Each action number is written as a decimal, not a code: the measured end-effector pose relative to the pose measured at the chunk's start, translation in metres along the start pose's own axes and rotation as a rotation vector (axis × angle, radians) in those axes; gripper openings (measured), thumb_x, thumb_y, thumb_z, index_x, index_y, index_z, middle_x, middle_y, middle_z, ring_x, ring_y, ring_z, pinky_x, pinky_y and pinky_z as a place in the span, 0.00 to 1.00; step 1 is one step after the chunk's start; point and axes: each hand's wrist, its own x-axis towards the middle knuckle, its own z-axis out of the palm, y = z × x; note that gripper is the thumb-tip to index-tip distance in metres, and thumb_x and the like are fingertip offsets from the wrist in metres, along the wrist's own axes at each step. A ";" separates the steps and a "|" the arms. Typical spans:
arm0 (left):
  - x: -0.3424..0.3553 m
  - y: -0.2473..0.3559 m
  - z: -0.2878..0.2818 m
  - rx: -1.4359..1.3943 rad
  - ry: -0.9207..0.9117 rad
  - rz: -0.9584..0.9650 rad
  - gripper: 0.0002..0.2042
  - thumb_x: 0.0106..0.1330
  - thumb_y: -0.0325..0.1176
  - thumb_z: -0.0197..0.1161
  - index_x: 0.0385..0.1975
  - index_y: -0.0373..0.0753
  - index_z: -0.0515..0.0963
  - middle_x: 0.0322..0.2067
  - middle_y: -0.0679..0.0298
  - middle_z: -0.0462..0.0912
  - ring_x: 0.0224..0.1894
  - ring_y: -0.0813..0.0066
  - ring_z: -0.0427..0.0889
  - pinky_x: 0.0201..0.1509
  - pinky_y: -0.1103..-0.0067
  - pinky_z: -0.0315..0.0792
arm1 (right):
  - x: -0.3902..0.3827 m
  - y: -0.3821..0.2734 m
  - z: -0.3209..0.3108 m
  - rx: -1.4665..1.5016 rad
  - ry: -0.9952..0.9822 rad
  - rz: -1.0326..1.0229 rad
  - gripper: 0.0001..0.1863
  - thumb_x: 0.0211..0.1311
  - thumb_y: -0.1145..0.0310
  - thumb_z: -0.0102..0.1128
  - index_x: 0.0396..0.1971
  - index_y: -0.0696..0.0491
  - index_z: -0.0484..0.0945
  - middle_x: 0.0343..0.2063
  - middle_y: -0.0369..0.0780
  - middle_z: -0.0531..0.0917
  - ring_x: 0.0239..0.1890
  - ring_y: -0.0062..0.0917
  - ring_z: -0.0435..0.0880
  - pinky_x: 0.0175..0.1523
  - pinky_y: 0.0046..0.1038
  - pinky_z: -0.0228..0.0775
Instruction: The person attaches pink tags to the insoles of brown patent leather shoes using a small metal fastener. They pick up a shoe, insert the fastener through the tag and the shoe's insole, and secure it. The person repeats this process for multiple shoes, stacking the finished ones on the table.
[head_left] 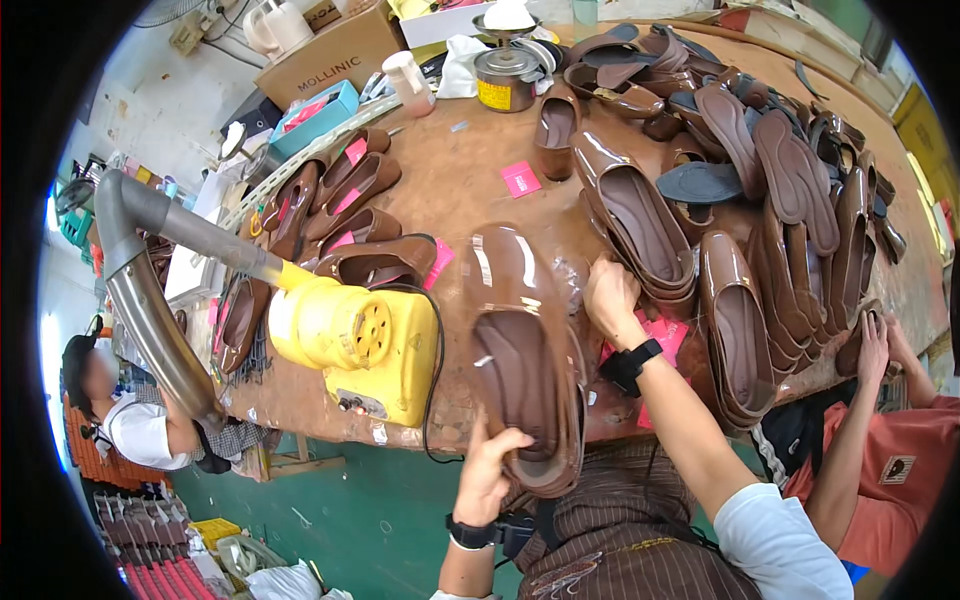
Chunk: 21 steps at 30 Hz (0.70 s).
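My left hand [487, 475] pinches the heel of a glossy brown shoe [508, 275], thumb inside; the shoe points away from me, over the bench [470, 180] and left of my right hand [612, 297]. That one is curled beside stacked shoes [632, 215]; I cannot tell what it grips.
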 end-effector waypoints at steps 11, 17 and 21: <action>0.011 0.022 0.005 0.820 0.113 0.796 0.23 0.64 0.22 0.60 0.61 0.32 0.71 0.48 0.57 0.78 0.45 0.73 0.79 0.50 0.77 0.75 | -0.035 -0.051 -0.127 0.800 0.034 -0.229 0.05 0.64 0.72 0.58 0.34 0.57 0.74 0.30 0.44 0.78 0.34 0.38 0.77 0.42 0.36 0.68; 0.018 0.042 0.015 0.825 0.099 0.832 0.24 0.64 0.18 0.59 0.62 0.35 0.69 0.45 0.58 0.77 0.40 0.80 0.78 0.40 0.86 0.74 | -0.094 -0.092 -0.134 0.557 -0.054 -0.723 0.06 0.55 0.72 0.64 0.31 0.53 0.76 0.25 0.39 0.77 0.39 0.34 0.77 0.64 0.46 0.59; 0.021 0.055 0.008 1.040 -0.004 0.913 0.21 0.61 0.16 0.58 0.55 0.37 0.78 0.42 0.56 0.77 0.38 0.70 0.80 0.42 0.77 0.76 | -0.105 -0.094 -0.109 0.402 0.004 -0.726 0.07 0.51 0.72 0.64 0.29 0.56 0.76 0.22 0.41 0.77 0.39 0.34 0.76 0.70 0.48 0.54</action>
